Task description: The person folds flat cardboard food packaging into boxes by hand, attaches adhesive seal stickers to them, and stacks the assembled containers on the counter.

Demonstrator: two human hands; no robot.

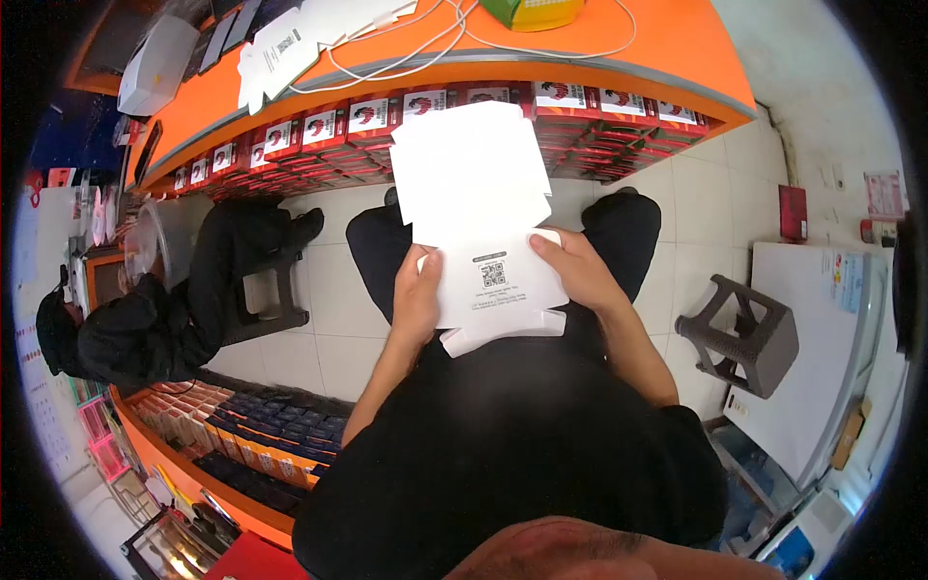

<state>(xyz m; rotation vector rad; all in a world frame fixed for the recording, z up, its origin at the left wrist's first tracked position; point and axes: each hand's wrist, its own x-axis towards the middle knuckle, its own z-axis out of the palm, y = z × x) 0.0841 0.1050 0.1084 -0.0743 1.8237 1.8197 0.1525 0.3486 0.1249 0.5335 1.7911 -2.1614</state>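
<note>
A white die-cut cardboard sheet [474,174] lies unfolded above my lap, its creased flaps spread out. Near its lower part is a printed QR code with small text. My left hand [420,290] grips the sheet's left edge, thumb on top. On the right edge, my right hand [577,269] holds it the same way, thumb on the face and fingers underneath. The narrow bottom flap is bent up close to my black shirt.
An orange counter [677,58] ahead bears more white sheets [290,53], cables and a green-yellow object. Red boxes [370,114] are stacked beneath it. A person in black [145,324] sits at the left. A brown stool [742,336] stands at the right.
</note>
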